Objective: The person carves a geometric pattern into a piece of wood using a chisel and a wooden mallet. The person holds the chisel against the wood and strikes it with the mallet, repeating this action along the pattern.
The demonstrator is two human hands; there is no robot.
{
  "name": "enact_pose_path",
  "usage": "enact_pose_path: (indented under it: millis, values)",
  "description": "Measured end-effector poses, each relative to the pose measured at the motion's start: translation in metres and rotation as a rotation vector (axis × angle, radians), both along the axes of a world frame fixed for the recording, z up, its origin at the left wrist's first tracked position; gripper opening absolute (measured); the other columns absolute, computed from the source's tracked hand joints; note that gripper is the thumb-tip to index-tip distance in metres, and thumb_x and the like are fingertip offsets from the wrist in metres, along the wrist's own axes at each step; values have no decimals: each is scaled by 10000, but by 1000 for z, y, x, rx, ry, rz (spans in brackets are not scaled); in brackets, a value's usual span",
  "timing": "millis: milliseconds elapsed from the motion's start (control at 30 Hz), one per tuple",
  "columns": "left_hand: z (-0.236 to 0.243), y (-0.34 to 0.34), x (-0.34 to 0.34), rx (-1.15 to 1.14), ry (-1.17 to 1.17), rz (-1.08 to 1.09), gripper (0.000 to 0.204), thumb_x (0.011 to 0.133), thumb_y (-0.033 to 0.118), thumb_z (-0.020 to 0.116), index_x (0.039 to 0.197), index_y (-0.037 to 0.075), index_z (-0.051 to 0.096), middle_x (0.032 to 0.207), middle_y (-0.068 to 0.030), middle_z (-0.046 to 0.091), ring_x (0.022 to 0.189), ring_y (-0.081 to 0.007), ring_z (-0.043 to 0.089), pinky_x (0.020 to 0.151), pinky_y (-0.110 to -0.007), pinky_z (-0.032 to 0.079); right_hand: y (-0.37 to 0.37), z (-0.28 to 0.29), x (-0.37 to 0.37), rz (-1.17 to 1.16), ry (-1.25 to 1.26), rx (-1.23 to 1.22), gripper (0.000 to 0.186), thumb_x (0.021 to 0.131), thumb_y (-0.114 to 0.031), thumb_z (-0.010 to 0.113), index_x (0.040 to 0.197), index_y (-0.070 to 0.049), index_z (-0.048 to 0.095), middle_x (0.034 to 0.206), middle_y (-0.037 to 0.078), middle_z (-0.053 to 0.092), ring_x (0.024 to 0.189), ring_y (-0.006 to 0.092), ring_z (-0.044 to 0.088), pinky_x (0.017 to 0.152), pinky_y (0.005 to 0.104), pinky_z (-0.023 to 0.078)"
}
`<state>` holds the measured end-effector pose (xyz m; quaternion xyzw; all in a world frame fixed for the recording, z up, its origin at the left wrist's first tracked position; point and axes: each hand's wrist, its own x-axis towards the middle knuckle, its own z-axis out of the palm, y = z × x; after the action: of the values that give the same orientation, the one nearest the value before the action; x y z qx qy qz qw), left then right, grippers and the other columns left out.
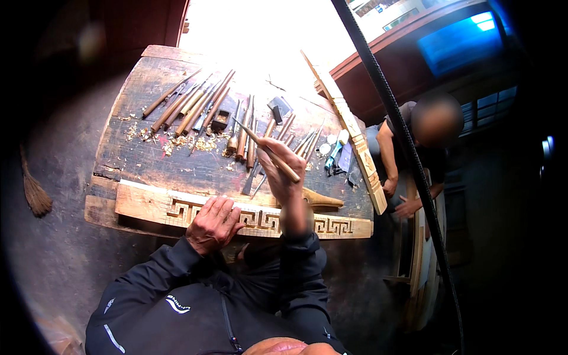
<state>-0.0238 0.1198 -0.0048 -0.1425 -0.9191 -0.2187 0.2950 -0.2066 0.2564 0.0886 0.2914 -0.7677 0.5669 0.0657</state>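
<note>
A long pale board (148, 201) lies along the near edge of the workbench, an angular, maze-like pattern cut into its face. My left hand (214, 222) is closed over the board near its middle, fingers bent on the top. Raised above the bench, my right hand (284, 171) grips a slender carving chisel (286, 168) with a wooden handle. Its thin end points up and away to the left, apart from the board. My right wrist and forearm cover part of the pattern. Behind that wrist lies a club-shaped wooden piece (322, 200).
Several wooden-handled chisels (192, 106) lie across the workbench (136, 157) among curled shavings (204, 144). A hammer (275, 115) and small dark block (220, 120) sit between them. Another carved board (355, 136) spans the right edge. A co-worker (408, 142) sits beyond; a dark pole (402, 127) crosses the view.
</note>
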Motion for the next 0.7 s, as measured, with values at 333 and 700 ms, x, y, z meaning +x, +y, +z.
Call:
enact_pose_path:
  millis: [333,700]
  values:
    - [-7,-2,-4,45,11,-6,421,1004,270,784,1284,-40,731,1341,-263,721,1293,-453,697,1174,-576,526,-51,28,-46,151,-97,419,191,1003,-125,743,1125,-124,889,803,102,817,726,175,773,709,352,635]
    - [-10,7,-2,13,-10,-54,431,1020,275,761,1307,-44,729,1354,-270,713,1305,-468,686,1186,-580,516,-38,18,-64,153,224,559,189,955,-162,803,1120,-139,892,945,118,852,869,292,839,808,385,661]
